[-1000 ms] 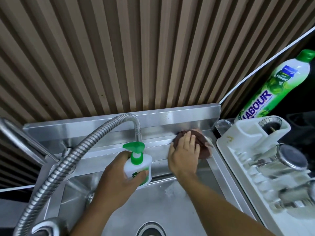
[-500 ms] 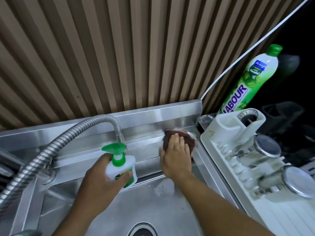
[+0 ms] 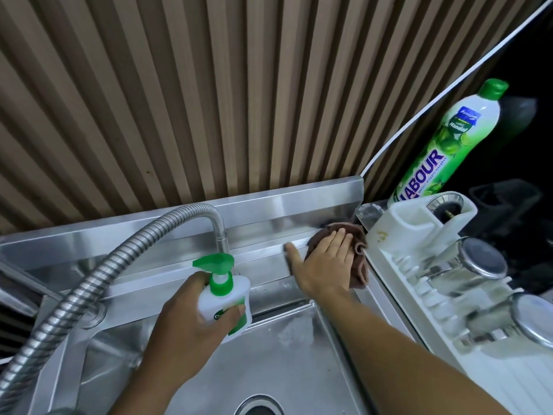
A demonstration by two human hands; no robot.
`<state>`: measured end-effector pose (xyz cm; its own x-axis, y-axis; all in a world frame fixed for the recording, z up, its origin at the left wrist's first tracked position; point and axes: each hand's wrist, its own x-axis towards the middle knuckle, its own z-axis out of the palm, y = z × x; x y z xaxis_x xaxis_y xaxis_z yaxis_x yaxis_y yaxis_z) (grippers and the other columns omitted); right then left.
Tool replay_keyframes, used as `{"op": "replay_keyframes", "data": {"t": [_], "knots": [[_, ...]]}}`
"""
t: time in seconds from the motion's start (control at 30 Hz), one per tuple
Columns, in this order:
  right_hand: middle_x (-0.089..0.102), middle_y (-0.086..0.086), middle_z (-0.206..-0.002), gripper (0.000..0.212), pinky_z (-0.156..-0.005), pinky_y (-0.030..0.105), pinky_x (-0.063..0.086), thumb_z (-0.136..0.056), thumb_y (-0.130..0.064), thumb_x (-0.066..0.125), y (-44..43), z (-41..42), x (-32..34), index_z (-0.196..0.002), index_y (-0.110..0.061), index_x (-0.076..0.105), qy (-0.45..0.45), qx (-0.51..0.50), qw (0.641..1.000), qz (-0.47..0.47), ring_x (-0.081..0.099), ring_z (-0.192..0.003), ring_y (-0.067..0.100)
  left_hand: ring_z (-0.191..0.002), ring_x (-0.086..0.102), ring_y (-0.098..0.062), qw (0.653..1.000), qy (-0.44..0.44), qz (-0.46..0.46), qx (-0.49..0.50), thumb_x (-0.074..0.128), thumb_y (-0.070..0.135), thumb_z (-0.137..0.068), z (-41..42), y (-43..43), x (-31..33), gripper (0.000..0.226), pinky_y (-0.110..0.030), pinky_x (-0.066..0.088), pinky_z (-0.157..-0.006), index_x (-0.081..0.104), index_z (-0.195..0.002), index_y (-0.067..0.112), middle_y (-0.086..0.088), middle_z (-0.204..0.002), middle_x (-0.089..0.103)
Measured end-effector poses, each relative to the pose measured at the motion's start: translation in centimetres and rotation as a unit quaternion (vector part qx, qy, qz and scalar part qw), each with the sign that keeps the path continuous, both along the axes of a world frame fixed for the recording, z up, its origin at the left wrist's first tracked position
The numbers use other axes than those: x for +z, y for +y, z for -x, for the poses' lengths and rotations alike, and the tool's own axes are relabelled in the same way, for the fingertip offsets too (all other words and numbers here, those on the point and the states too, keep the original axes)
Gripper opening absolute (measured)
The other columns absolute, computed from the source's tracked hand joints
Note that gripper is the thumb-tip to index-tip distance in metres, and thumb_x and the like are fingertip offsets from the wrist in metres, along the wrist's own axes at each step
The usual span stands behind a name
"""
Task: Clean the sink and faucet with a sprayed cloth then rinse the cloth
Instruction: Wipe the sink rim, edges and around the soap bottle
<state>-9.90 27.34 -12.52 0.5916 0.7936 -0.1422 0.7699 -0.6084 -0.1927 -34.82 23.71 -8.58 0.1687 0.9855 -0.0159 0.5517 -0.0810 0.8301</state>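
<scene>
Green dish-soap bottle (image 3: 443, 151) behind a white dish rack (image 3: 401, 283) with steel tumblers (image 3: 478, 259), against slatted wall (image 3: 209, 100).

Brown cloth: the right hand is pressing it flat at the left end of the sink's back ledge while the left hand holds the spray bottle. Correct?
Wrong end. The head view shows the right hand pressing the brown cloth flat at the right end of the sink's back ledge, beside the white dish rack. The left hand does hold the spray bottle.
</scene>
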Motion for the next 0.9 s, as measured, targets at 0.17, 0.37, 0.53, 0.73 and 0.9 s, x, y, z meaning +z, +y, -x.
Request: {"op": "replay_keyframes", "data": {"t": [0.17, 0.37, 0.53, 0.73, 0.9], "knots": [[-0.006, 0.022, -0.166, 0.125, -0.124, 0.046, -0.004, -0.078, -0.094, 0.010, -2.7, 3.2, 0.5, -0.157, 0.001, -0.006, -0.004, 0.082, 0.996, 0.014, -0.009, -0.154, 0.036, -0.080, 0.062, -0.001, 1.000, -0.004, 0.000, 0.000, 0.087, 0.032, -0.070, -0.2, 0.0, 0.3, 0.045, -0.036, 0.054, -0.071, 0.057, -0.100, 0.049, 0.029, -0.091, 0.066], [-0.008, 0.022, -0.166, 0.152, -0.125, 0.052, 0.000, -0.057, -0.100, 0.048, -3.4, 0.8, 0.6, -0.156, -0.001, -0.011, -0.069, 0.188, 0.975, 0.092, -0.008, -0.154, 0.039, -0.078, 0.064, -0.003, 1.000, -0.006, 0.005, 0.000, 0.086, 0.033, -0.070, -0.1, 0.0, 0.3, 0.043, -0.038, 0.057, -0.070, 0.059, -0.101, 0.045, 0.026, -0.089, 0.068], [-0.012, 0.034, -0.161, 0.125, -0.123, 0.054, 0.004, -0.085, -0.055, 0.069, -0.5, -0.9, 1.6, -0.152, 0.011, -0.012, -0.131, 0.117, 0.966, 0.189, -0.005, -0.151, 0.048, -0.079, 0.063, -0.003, 1.000, -0.012, 0.004, -0.005, 0.087, 0.033, -0.071, -0.1, 0.0, 0.3, 0.044, -0.038, 0.056, -0.072, 0.058, -0.101, 0.046, 0.026, -0.090, 0.067], [-0.006, 0.034, -0.162, 0.079, -0.124, 0.050, 0.007, -0.102, -0.025, 0.042, 0.8, -4.1, 2.4, -0.152, 0.012, -0.008, -0.139, 0.091, 0.970, 0.179, 0.002, -0.152, 0.045, -0.082, 0.063, -0.001, 1.000, -0.021, 0.004, -0.009, 0.089, 0.030, -0.070, -0.1, -0.1, 0.4, 0.051, -0.038, 0.055, -0.074, 0.056, -0.102, 0.053, 0.027, -0.092, 0.068], [-0.011, 0.038, -0.159, 0.084, -0.124, 0.053, 0.005, -0.100, -0.025, 0.044, -0.1, -3.3, 1.2, -0.151, 0.013, -0.011, -0.133, 0.105, 0.974, 0.152, -0.003, -0.151, 0.049, -0.084, 0.063, 0.001, 1.000, -0.027, 0.005, -0.011, 0.090, 0.029, -0.069, -0.1, -0.1, 0.5, 0.049, -0.033, 0.052, -0.072, 0.059, -0.100, 0.051, 0.029, -0.093, 0.067]]}}
